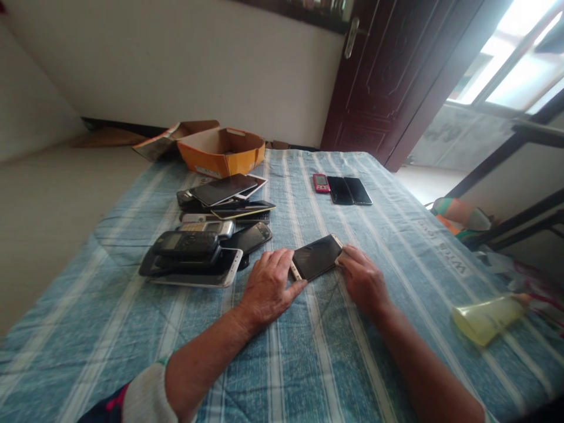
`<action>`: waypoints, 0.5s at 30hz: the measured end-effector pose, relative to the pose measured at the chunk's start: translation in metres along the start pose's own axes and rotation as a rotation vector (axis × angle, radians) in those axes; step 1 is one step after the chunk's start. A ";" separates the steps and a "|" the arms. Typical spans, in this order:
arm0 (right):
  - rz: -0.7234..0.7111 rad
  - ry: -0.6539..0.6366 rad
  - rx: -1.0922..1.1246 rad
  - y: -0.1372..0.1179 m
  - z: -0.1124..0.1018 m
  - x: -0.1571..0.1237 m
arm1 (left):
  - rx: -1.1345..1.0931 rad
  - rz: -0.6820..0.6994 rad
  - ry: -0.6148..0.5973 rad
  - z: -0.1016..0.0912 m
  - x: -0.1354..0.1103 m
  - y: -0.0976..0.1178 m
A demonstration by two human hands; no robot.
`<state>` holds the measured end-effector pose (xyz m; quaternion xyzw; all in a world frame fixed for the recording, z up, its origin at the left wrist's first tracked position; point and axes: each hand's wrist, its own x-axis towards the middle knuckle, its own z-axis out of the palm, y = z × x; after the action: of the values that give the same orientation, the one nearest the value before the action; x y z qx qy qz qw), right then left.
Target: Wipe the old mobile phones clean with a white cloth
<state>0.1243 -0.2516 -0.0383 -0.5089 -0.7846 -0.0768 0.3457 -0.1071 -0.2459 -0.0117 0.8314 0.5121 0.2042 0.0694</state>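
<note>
A smartphone (316,257) with a dark screen and pale end bezels lies face up and slanted on the striped cloth. My left hand (271,282) grips its left end, thumb at the near corner and fingers at the far one. At the opposite end, the bent fingers of my right hand (361,276) are closed on the edge. A small pale bit shows beneath those fingertips; I cannot tell whether it is the phone's corner or something separate. Left of my left hand is a pile of old phones, with a black phone (187,244) on top of a white-edged smartphone (231,270).
Farther back in the pile lies a large dark phone (224,189). Behind it stands an open orange cardboard box (211,154). A pink keypad phone (321,183) lies beside two dark smartphones (341,191). A yellowish translucent bottle (487,317) lies at the right.
</note>
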 end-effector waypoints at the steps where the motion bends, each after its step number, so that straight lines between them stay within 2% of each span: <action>1: 0.004 0.003 0.001 0.000 0.000 0.000 | -0.001 0.002 0.001 0.000 0.000 0.000; 10: -0.175 0.036 0.088 -0.025 0.007 0.002 | -0.027 0.033 0.039 0.001 -0.001 0.000; 15: -0.218 0.023 0.126 -0.038 0.010 0.003 | -0.023 0.032 0.037 0.002 -0.001 0.000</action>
<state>0.0861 -0.2624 -0.0348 -0.3971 -0.8345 -0.0705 0.3754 -0.1067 -0.2459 -0.0142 0.8346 0.4977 0.2266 0.0660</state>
